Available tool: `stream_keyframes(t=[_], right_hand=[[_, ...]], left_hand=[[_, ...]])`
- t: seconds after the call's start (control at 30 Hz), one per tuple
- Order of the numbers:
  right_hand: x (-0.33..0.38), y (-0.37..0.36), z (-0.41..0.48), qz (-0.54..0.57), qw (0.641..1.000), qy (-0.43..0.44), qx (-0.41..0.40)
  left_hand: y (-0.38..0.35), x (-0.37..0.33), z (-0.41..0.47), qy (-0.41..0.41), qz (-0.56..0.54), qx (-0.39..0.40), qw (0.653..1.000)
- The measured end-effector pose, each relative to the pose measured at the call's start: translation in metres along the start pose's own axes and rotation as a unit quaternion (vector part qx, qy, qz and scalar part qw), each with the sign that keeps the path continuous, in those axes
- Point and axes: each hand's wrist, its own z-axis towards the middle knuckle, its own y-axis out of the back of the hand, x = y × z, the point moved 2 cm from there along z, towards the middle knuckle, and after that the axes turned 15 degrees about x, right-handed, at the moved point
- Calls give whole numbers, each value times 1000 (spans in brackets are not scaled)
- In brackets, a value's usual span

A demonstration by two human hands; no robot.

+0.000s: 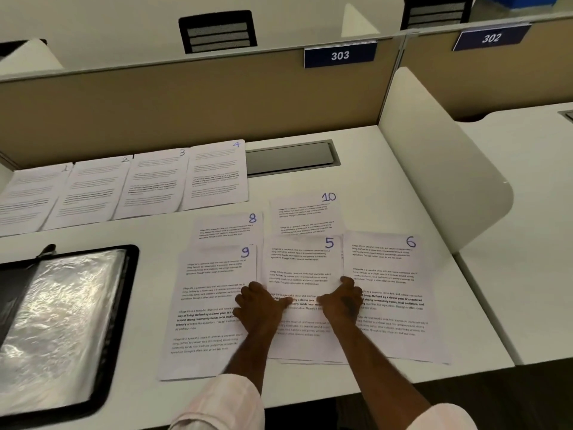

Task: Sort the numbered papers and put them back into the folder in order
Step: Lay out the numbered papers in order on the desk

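Papers 1 [28,193], 2 [90,193], 3 [152,184] and 4 [215,175] lie in an overlapping row at the back left of the desk. Nearer me lie paper 9 [204,293], paper 8 [229,229] partly under it, paper 10 [305,214], paper 5 [302,262] and paper 6 [390,274]. My left hand [260,305] and my right hand [341,301] pinch the left and right edges of paper 5, which tops a small stack. An open black folder [62,321] with shiny plastic sleeves lies at the left.
A tan partition with a blue sign "303" [340,55] runs along the back. A grey cable hatch [291,158] sits behind the papers. A white curved divider [440,169] bounds the desk on the right, with the desk's front edge close to me.
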Motion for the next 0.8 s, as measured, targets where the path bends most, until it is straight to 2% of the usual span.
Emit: stream_keyframes(t=[0.2,0.3,0.43,0.63,0.8], right_hand=[[1,0,-6,6,999,-1,-46],[1,2,-6,-5,999,6,-46],[0,6,-7,-24,999,10,-43],[1,9,-8,3,1000,18,-21],[3,11,-9,45,998,54,-6]], left_hand=[[-3,-3,6,-2,-7,30,1000],[-4,-3,7,-45,-79,29,995],[-2,2,8,-106,-234,50,965],[9,13,9,-186,-327,83,923],[27,24,9,-206,-409,110,882]])
